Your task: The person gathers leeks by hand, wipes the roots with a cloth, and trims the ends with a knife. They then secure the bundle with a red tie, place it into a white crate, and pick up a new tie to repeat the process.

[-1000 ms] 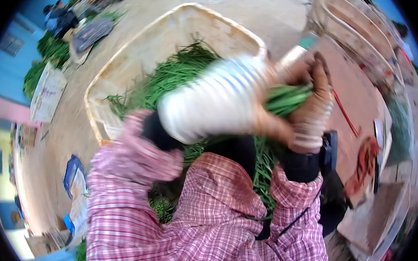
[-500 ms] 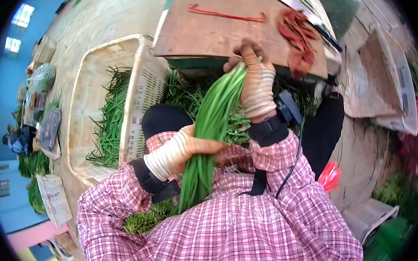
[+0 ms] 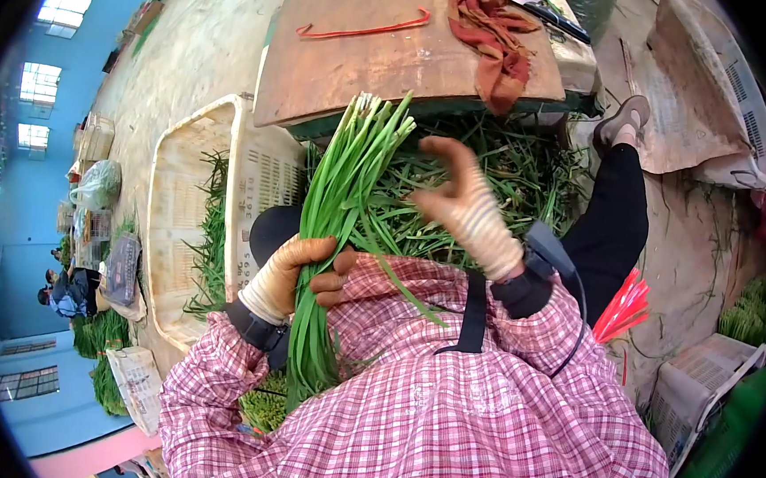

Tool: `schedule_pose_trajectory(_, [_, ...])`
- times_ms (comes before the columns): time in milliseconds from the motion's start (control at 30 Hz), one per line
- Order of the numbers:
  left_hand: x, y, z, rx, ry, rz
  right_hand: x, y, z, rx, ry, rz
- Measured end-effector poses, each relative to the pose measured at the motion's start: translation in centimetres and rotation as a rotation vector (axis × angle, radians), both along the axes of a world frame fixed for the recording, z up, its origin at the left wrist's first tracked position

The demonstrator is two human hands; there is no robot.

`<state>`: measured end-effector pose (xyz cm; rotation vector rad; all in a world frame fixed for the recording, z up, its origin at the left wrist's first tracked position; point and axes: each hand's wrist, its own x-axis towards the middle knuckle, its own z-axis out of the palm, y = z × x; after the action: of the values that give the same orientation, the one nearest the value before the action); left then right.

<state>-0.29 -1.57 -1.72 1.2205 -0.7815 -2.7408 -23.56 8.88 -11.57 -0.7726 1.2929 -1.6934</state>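
Note:
My left hand (image 3: 302,273), in a worn glove, is wrapped round the middle of a bundle of long green garlic chives (image 3: 345,170). The pale cut ends point up toward the board, while the leaf tips hang down by my lap. One loose leaf bends away to the right. To the right of the bundle, my gloved right hand (image 3: 461,200) is apart from it, fingers spread and curved, holding nothing. Beneath that hand lies a heap of loose green leaves (image 3: 530,165).
A wooden board (image 3: 359,69) ahead carries a red strip (image 3: 362,26) and a red-brown cloth (image 3: 494,47). On the left stands a white plastic crate (image 3: 235,193) with greens inside. Red plastic ties (image 3: 622,307) are by my right leg. Another crate (image 3: 701,386) sits at right.
My right hand has let go of the stalk ends and moved down and right, fingers opening. The bundle has shifted left, still in my left hand. The view has turned slightly.

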Motion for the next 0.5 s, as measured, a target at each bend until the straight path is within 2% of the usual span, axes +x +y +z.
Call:
schedule_pose_trajectory(33, [-0.6, 0.3, 0.3, -0.022, -0.016, -0.012, 1.2, -0.6, -0.8, -0.099, -0.048, 0.076])
schedule_pose_trajectory(100, [-2.2, 0.9, 1.1, -0.073, -0.031, -0.034, 1.8, -1.0, -1.5, -0.087, 0.252, 0.236])
schedule_pose_trajectory(167, [-2.2, 0.6, 2.0, -0.219, -0.064, -0.122, 0.1, -0.5, -3.1, 0.144, 0.472, 0.357])
schedule_pose_trajectory(200, [-1.9, 0.5, 2.6, -0.290, -0.084, -0.160, -1.4, 0.0, -5.5, 0.190, 0.614, 0.301])
schedule_pose_trajectory(267, [-1.6, 0.7, 3.7, -0.402, -0.146, -0.138, -6.0, 2.5, -7.8, 0.661, 1.056, 0.382])
schedule_pose_trajectory(333, [-2.1, 0.9, 4.4, -0.547, -0.220, -0.157, -7.8, 3.7, -5.6, 0.405, 1.251, -0.118])
schedule_pose_trajectory(400, [-2.4, 0.8, 4.2, -0.587, -0.237, -0.202, -8.4, 2.3, -0.3, 0.138, 0.424, -0.209])
schedule_pose_trajectory(467, [-3.2, 1.2, 3.8, -0.660, -0.260, -0.269, -7.5, 1.2, 3.7, -0.038, 0.223, -0.174])
schedule_pose_trajectory(500, [-3.2, 1.2, 3.2, -0.701, -0.261, -0.298, -7.3, 0.7, 5.6, -0.078, 0.192, 0.009])
